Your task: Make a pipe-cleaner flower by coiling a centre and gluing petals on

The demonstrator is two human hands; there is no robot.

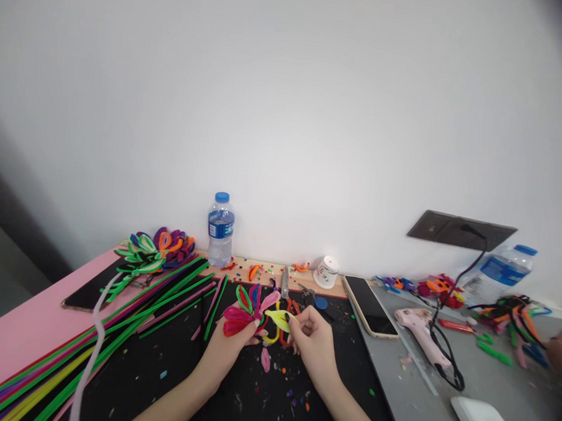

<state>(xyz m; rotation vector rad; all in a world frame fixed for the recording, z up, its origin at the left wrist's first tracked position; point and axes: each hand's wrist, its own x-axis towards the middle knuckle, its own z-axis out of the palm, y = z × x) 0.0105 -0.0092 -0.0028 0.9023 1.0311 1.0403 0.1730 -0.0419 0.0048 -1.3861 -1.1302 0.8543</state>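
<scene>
My left hand (232,340) is closed round the base of a half-made pipe-cleaner flower (249,307) with pink, green and blue looped petals. My right hand (311,339) pinches a yellow looped petal (280,320) and holds it against the flower's right side. Both hands hover just above a black mat (171,379) speckled with small coloured scraps. A pair of scissors (286,286) lies on the mat just beyond the flower.
Long pipe cleaners (108,333) fan across the mat's left side, with finished flowers (153,251) behind. A water bottle (220,229), small white cup (325,272), phone (369,305), pink glue gun (418,331) with black cord, and another bottle (499,274) stand around. Another person's hand (561,353) shows at right.
</scene>
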